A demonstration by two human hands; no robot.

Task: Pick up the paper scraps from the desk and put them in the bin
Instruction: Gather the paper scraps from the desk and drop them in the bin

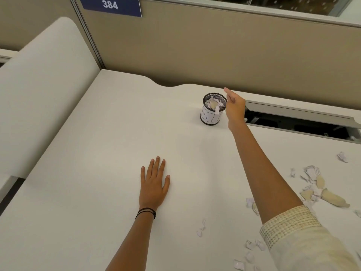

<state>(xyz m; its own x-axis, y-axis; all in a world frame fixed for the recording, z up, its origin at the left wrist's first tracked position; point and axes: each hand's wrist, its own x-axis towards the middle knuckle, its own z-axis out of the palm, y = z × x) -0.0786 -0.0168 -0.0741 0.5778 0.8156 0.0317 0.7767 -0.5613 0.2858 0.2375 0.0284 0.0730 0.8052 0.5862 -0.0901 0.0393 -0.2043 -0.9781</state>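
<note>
A small black mesh bin (212,118) with a white label stands far out on the white desk (97,153); crumpled white and beige scraps fill its top. My right hand (235,108) hovers at the bin's right rim, fingers loosely spread and nothing visible in them. My left hand (154,182) rests flat on the desk, fingers straight, well in front of the bin. Several paper scraps (316,186) lie scattered at the right, white and beige pieces mixed. More small scraps (250,245) lie near my right sleeve at the bottom.
A beige partition wall (195,55) runs behind the desk, with a blue sign reading 384 (110,5). An open cable slot (293,122) gapes right of the bin. A rounded white panel (45,85) borders the desk's left side.
</note>
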